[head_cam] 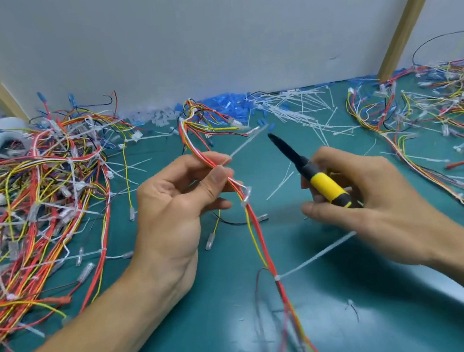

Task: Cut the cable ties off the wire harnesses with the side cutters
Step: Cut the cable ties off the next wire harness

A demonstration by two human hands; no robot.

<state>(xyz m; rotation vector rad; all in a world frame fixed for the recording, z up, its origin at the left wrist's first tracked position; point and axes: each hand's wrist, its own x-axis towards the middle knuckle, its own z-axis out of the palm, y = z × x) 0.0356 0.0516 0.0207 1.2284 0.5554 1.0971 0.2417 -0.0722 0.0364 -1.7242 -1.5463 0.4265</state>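
Left hand raised over green mat, thumb and fingers pinching red-yellow-white wire harness. Right hand curled round yellow-and-black side cutters, black tip angled up-left. White cable ties ring harness, below left thumb.
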